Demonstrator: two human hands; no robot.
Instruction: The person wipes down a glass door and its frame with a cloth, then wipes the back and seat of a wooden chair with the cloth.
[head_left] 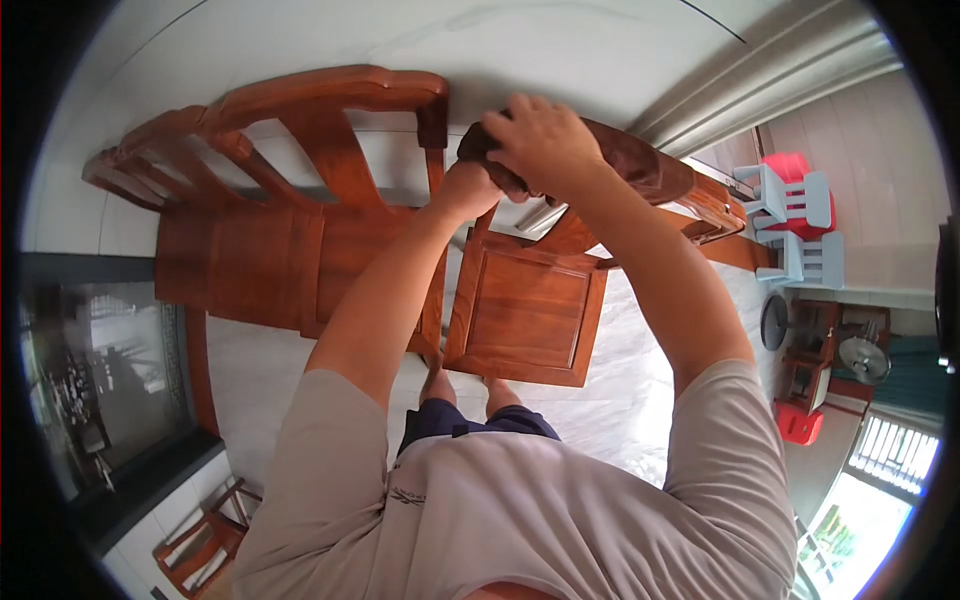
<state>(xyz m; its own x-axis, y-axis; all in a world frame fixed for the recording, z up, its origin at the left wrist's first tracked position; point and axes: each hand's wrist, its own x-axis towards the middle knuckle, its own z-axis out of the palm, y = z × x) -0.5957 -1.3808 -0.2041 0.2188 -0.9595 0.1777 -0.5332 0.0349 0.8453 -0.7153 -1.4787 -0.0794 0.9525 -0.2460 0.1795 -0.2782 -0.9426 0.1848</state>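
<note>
A reddish-brown wooden chair [528,305] with a square panelled seat stands before me, its back away from me. My left hand [472,191] is closed at the left end of the chair's dark brown top rail [645,165], its fingertips mostly hidden. Over the same end lies my right hand [548,143], thumb and fingers bent around the dark wood, just above and beside the left. Their undersides are out of sight. Left of this chair is a longer wooden bench [365,262] with a slatted back, apart from both hands.
Pale blue small chairs [800,205] and a red stool [798,424] are at the right, with a fan [864,360] behind. A black-framed glass panel [120,365] is on the left, near another wooden chair [205,545]. A pale wall rises beyond the chair backs.
</note>
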